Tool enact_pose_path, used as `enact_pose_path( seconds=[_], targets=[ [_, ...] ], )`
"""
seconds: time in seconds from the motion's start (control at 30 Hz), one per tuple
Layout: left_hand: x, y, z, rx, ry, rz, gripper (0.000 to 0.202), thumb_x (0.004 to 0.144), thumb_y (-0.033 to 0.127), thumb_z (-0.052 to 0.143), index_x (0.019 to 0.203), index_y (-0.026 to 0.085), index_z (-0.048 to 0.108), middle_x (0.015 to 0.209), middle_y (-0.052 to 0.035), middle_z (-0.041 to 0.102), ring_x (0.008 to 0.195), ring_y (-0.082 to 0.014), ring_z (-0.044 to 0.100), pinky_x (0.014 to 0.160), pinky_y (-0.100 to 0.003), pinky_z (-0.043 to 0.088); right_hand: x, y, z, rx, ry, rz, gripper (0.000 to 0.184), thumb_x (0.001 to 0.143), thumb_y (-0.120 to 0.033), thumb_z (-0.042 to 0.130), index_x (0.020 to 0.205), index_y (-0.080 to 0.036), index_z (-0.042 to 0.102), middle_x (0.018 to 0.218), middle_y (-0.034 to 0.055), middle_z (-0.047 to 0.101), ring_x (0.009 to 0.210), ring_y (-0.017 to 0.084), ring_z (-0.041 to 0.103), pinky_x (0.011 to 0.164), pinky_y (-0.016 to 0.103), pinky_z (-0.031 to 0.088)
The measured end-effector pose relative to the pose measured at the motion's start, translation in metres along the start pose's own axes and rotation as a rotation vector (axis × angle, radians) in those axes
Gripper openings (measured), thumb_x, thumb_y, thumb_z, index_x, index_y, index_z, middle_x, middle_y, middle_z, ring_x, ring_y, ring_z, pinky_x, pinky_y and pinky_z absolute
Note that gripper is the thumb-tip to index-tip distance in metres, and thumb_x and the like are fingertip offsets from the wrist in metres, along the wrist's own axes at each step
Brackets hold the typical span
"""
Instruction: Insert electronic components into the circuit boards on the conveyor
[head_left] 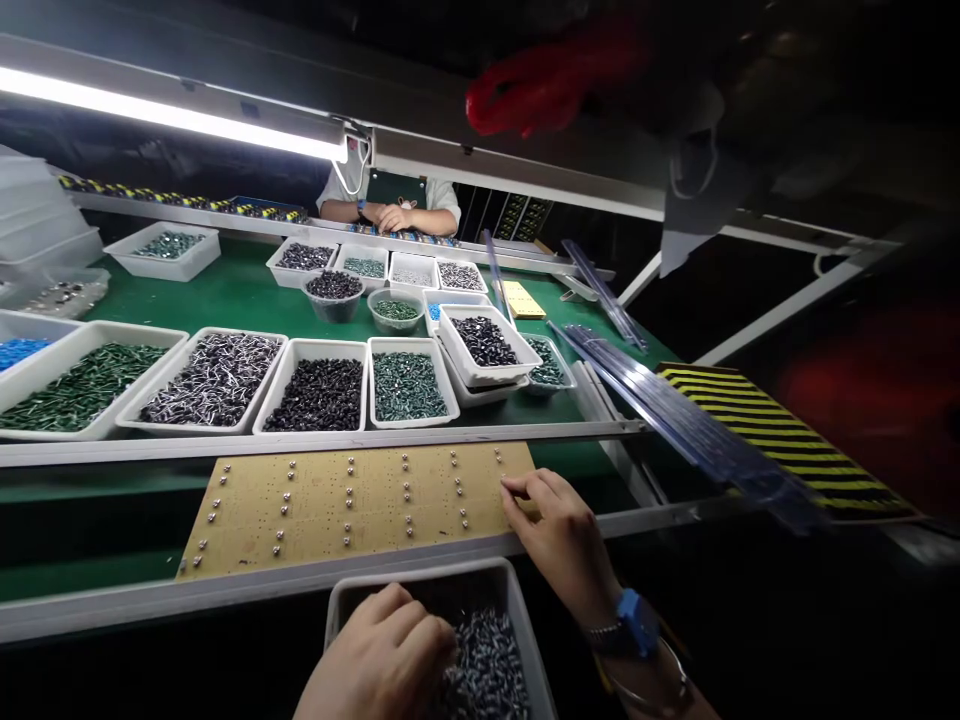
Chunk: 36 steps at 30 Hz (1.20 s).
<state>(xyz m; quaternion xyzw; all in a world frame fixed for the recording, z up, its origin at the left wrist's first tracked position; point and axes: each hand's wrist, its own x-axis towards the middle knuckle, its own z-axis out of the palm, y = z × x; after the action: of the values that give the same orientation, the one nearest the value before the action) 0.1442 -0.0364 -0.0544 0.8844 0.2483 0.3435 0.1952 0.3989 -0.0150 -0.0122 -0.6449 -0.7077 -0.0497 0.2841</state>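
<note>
A tan circuit board panel (pixel 315 510) lies across the rails in front of me, with small silver parts standing in rows on it. At the panel's right end is my right hand (pixel 559 530), thumb and forefinger pinched at the board surface; whatever they hold is too small to make out. Below the panel sits a white bin (pixel 517 610) with many small dark grey components (pixel 487 665). My left hand (pixel 386 650) is over the left part of this bin, its fingers curled down among the components, so the fingertips are hidden.
Beyond the rail stand several white trays (pixel 311 350) of green, black and silver-legged components. Clear plastic tubes (pixel 660 400) lie at the right beside a yellow-and-black striped board (pixel 780 440). Across the bench, a co-worker's hands (pixel 394 217) rest near a row of boards. A lamp (pixel 172 115) hangs above.
</note>
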Motion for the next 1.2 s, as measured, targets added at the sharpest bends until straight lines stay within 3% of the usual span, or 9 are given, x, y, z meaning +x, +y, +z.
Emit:
enact_pose_path(
  seconds=[0.17,0.37,0.5,0.67,0.77,0.9,1.07,1.13,1.2],
  targets=[
    [-0.006,-0.002,0.007,-0.083,0.054,-0.001,0.034,0.108,0.031,0.032,0.105,0.024,0.066,0.078,-0.0022,0.067,0.069,-0.0195,0.055,0.067,-0.031,0.049,0.006,0.0,-0.012,0.003,-0.116,-0.024,0.011,0.099,-0.017,0.057,0.098,-0.021,0.067,0.094,0.0072,0.071,0.09,0.026,0.069,0.081,0.042,0.059],
    [-0.013,-0.005,0.013,-0.195,0.059,-0.031,0.025,0.104,0.031,0.049,0.09,0.028,0.069,0.071,0.0003,0.067,0.07,-0.0189,0.055,0.068,-0.03,0.047,0.022,0.011,-0.032,0.088,-0.312,-0.12,0.018,0.101,-0.016,0.056,0.109,-0.022,0.072,0.099,0.0065,0.072,0.094,0.024,0.071,0.086,0.04,0.061],
    [-0.015,-0.006,0.015,-0.177,0.028,-0.016,0.016,0.095,0.028,0.066,0.079,0.028,0.068,0.081,0.0014,0.072,0.077,-0.0191,0.057,0.071,-0.032,0.046,0.027,0.019,-0.033,0.125,-0.333,-0.158,0.016,0.101,-0.019,0.059,0.107,-0.02,0.073,0.098,0.0063,0.073,0.092,0.023,0.071,0.084,0.038,0.062],
    [-0.014,-0.007,0.011,-0.12,0.012,-0.015,0.01,0.09,0.041,0.074,0.085,0.032,0.073,0.067,0.0021,0.062,0.069,-0.0181,0.055,0.067,-0.032,0.044,0.025,0.023,-0.031,0.078,-0.32,-0.224,0.016,0.102,-0.021,0.059,0.108,-0.021,0.073,0.099,0.0067,0.073,0.092,0.023,0.07,0.084,0.039,0.06],
    [-0.009,-0.005,0.003,-0.152,0.058,-0.028,0.022,0.099,0.048,0.059,0.096,0.033,0.075,0.071,0.0003,0.064,0.069,-0.0182,0.055,0.066,-0.031,0.045,0.023,0.024,-0.029,0.032,-0.317,-0.275,0.017,0.103,-0.021,0.057,0.109,-0.021,0.073,0.1,0.0074,0.073,0.093,0.024,0.069,0.085,0.041,0.059],
    [0.002,0.003,-0.012,-0.178,-0.027,-0.024,0.034,0.109,0.032,0.036,0.118,0.029,0.069,0.087,-0.0033,0.073,0.078,-0.0188,0.06,0.071,-0.031,0.05,0.021,0.025,-0.026,0.01,-0.299,-0.301,0.017,0.104,-0.02,0.055,0.11,-0.02,0.071,0.099,0.0078,0.073,0.092,0.023,0.068,0.085,0.041,0.058],
    [0.005,0.009,-0.036,-0.269,0.103,-0.078,0.024,0.107,0.03,0.043,0.105,0.025,0.067,0.096,-0.0056,0.076,0.087,-0.0191,0.063,0.082,-0.033,0.053,0.022,0.027,-0.032,0.01,-0.259,-0.333,0.017,0.102,-0.019,0.058,0.112,-0.02,0.073,0.099,0.0068,0.075,0.088,0.022,0.069,0.081,0.039,0.057],
    [0.0,0.002,-0.055,-0.194,0.103,-0.125,0.019,0.105,0.025,0.049,0.111,0.027,0.067,0.1,-0.005,0.076,0.093,-0.0196,0.065,0.096,-0.038,0.051,0.018,0.017,-0.035,0.023,-0.184,-0.348,0.02,0.101,-0.018,0.06,0.116,-0.021,0.072,0.098,0.0064,0.076,0.086,0.022,0.069,0.079,0.038,0.057],
    [-0.009,-0.012,-0.077,-0.032,0.131,-0.159,0.026,0.101,0.017,0.055,0.121,0.03,0.066,0.098,-0.0026,0.074,0.094,-0.0196,0.065,0.105,-0.041,0.046,0.008,-0.001,-0.035,0.071,-0.135,-0.381,0.022,0.101,-0.019,0.062,0.12,-0.021,0.071,0.094,0.0061,0.076,0.084,0.021,0.07,0.078,0.036,0.056]
  ],
)
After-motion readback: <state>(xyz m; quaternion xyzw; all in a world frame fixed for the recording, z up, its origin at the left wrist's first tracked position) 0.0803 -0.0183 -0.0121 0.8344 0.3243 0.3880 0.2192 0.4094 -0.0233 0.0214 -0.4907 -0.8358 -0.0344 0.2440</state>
